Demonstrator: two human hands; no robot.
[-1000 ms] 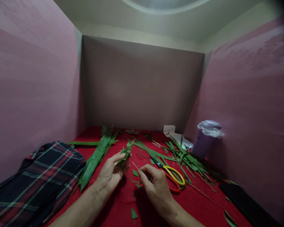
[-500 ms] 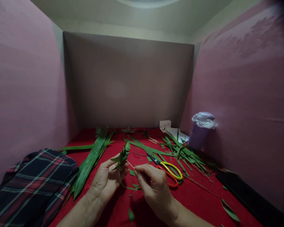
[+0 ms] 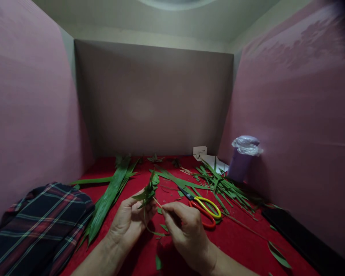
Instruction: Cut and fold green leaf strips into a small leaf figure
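My left hand [image 3: 132, 220] is closed around a small folded piece of green leaves [image 3: 151, 189], held upright above the red cloth [image 3: 140, 260]. A narrow leaf strip hangs from it in a loop. Between the thumb and forefinger of my right hand [image 3: 186, 230] is a thin pale stick [image 3: 157, 201]; its far end meets the leaf piece, and whether it goes inside is hidden. Scissors [image 3: 202, 207] with one yellow and one red handle lie just beyond my right hand, blades pointing left.
Long green leaves [image 3: 110, 201] lie at left beside a plaid cloth item [image 3: 46, 226]. Cut leaf strips [image 3: 222, 186] are heaped at right, near a purple bin [image 3: 241, 163] lined with plastic. A black flat object [image 3: 299, 237] lies along the right edge. Pink walls flank the table.
My right hand has shifted very slightly left, closer to the leaf piece, with the pale stick still pinched. The hanging strip has swung a little. The rest lies as before.
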